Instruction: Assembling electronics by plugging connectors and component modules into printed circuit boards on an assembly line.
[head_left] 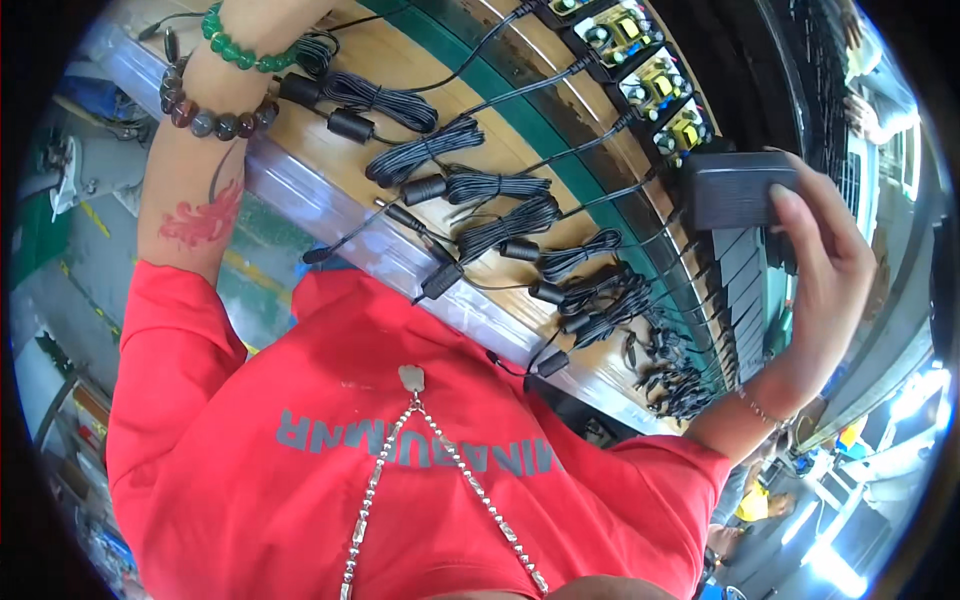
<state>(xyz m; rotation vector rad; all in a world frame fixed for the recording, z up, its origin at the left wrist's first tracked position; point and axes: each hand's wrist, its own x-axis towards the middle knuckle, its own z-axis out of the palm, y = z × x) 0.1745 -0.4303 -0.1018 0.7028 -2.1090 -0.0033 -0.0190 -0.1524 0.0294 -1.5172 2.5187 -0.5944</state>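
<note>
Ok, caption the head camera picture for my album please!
The right hand grips a black rectangular plastic-looking case near tied bundles of black cable and bare circuit boards with yellow parts.

A silver necklace overlies the red shirt

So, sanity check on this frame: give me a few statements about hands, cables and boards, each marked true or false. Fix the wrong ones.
1. The right hand holds a black box. True.
2. The left wrist is bare. False: the left wrist wears a green bead bracelet and a darker beaded one.
3. Coiled black cables lie on the wooden surface. True.
4. The circuit boards are all hidden under closed covers. False: several circuit boards with yellow parts show uncovered.
5. The left hand's fingers are outside the frame. True.
</note>
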